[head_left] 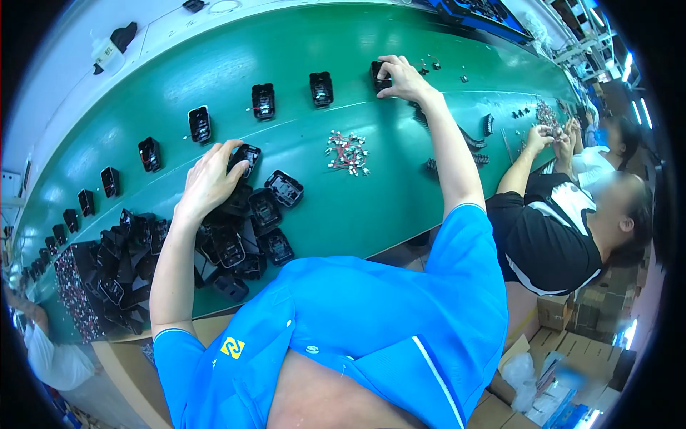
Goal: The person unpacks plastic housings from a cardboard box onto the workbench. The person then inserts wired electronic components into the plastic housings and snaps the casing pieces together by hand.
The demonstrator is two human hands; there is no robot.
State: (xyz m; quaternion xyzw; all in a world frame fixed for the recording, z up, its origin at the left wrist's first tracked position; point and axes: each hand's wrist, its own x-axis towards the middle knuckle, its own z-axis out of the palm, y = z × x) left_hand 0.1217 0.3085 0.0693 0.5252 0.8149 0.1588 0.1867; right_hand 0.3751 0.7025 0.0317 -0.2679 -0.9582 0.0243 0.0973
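Observation:
My left hand (209,179) is closed on a black plastic housing (248,156), holding it at the upper edge of a heap of similar housings (227,245). Farther off to the right, my right hand (403,77) grips another black housing (376,74) between thumb and fingers at the end of a spaced row. That row includes a housing (321,89) and another (263,101), both lying open side up. Between my arms lies a small pile of red and black wires with white connectors (348,153).
The green table (307,207) curves across the view. Black ribbed strips (468,139) lie by my right forearm, with small parts (431,66) beyond my right hand. A container of small wired parts (75,293) stands left. At right, a co-worker's hands (541,137) work over the table.

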